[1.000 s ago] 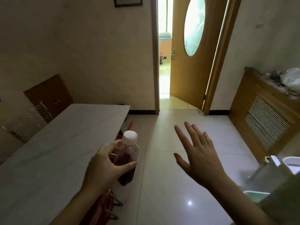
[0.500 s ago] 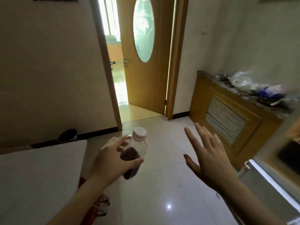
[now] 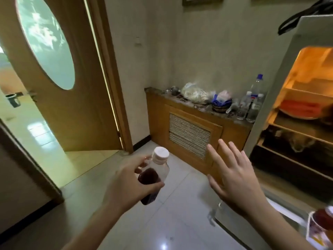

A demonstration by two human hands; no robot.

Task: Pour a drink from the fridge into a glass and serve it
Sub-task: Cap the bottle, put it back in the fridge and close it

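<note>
Above the floor, the left hand (image 3: 126, 184) holds the bottle (image 3: 153, 175) near-upright, cap up.

Daylight is flooding through the doorway (image 3: 36, 123); the fridge interior (image 3: 306, 98) is glowing orange, edges bending, seemingly motion-blurred.

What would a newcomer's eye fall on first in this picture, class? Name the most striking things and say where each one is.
First, the small bottle of dark drink with a white cap, gripped by the left hand at centre. Beside it the right hand is spread open, holding nothing, toward the open fridge glowing orange at the right edge. At left, a wooden door with an oval window stands ajar.
</note>
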